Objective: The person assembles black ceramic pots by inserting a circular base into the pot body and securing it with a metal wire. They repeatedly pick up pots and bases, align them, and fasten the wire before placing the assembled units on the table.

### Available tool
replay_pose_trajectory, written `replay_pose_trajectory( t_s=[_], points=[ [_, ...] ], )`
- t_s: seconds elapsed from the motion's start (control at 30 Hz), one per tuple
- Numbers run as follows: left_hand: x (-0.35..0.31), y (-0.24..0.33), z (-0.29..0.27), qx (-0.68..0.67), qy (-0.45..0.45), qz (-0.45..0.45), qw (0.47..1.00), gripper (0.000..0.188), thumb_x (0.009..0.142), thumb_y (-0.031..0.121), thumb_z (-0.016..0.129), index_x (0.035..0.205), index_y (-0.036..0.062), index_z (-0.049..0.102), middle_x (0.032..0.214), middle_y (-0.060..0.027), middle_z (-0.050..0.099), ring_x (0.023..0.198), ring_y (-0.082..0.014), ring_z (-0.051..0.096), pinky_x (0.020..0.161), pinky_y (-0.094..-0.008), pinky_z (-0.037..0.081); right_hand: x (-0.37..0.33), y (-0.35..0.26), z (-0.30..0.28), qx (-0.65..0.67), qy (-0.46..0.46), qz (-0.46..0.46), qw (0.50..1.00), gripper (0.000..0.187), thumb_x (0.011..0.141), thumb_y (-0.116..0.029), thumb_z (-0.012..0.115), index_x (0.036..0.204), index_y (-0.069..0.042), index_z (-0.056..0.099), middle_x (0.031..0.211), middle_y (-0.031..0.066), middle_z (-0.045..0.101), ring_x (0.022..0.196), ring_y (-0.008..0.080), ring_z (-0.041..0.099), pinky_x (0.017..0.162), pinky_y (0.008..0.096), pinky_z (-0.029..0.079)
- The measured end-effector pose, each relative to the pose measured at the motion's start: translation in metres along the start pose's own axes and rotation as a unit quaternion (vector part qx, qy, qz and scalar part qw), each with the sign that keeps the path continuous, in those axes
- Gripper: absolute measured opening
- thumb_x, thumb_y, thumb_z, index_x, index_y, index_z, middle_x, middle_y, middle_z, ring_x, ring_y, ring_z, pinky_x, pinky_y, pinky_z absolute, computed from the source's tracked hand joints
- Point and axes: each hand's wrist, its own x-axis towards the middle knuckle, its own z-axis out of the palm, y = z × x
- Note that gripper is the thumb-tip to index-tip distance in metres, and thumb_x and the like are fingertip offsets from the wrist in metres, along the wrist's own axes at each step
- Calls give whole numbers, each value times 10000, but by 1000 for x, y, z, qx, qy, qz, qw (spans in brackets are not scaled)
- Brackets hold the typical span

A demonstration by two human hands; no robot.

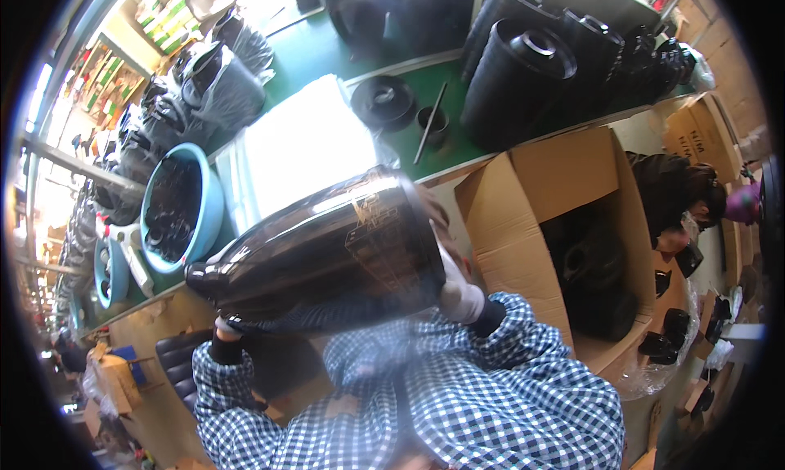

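Note:
Across my front lies a large glossy black tapered vessel (pixel 327 253), tilted on its side, with a gold line drawing printed near its wide end. Its narrow end points left. My left hand (pixel 228 328) supports it from below near that narrow end, its fingers mostly hidden behind the vessel. Round the wide end at the right, my gloved right hand (pixel 459 296) grips the rim, and some fingers show along the far side. A stack of white sheets (pixel 298 147) lies on the green table just beyond the vessel.
At left a blue basin (pixel 219 204) holds small black parts. On the table (pixel 302 57) are a round black lid (pixel 383 102), a small black cup (pixel 433 125) with a stick, and tall black containers (pixel 517 85). An open cardboard box (pixel 511 245) stands at right; beyond it a person (pixel 679 188) works.

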Motion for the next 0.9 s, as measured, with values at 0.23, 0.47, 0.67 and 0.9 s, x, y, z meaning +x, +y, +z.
replay_pose_trajectory(
  t_s=[0.23,0.47,0.67,0.9],
  points=[
    [1,3,-6,305,-57,376,873,335,923,205,701,1150,-33,761,1148,-206,787,1064,-410,781,947,-477,634,15,-38,-22,337,40,331,880,799,1129,-583,464,1742,-152,187,1754,152,289,1654,300,195,1335,445,234],
    [55,-9,63,130,-21,236,963,376,994,287,697,1167,-41,756,1108,-217,789,1001,-397,788,945,-456,630,9,-30,-2,-283,-30,-206,936,834,1096,-628,456,1701,-65,341,1835,185,58,1685,405,-42,1324,623,23],
    [65,-2,74,118,-25,258,959,391,989,295,705,1178,-44,757,1093,-217,791,990,-393,791,940,-450,630,21,0,-18,187,84,93,974,784,1105,-587,528,1643,-27,416,1737,185,344,1572,312,389,1300,463,306],
    [29,-15,49,92,7,225,970,410,983,304,715,1190,-48,758,1076,-217,793,978,-387,795,934,-444,631,-17,-45,-19,-186,-8,-98,978,909,1091,-642,512,1700,2,308,1769,212,286,1650,372,230,1325,526,205]
  ],
)
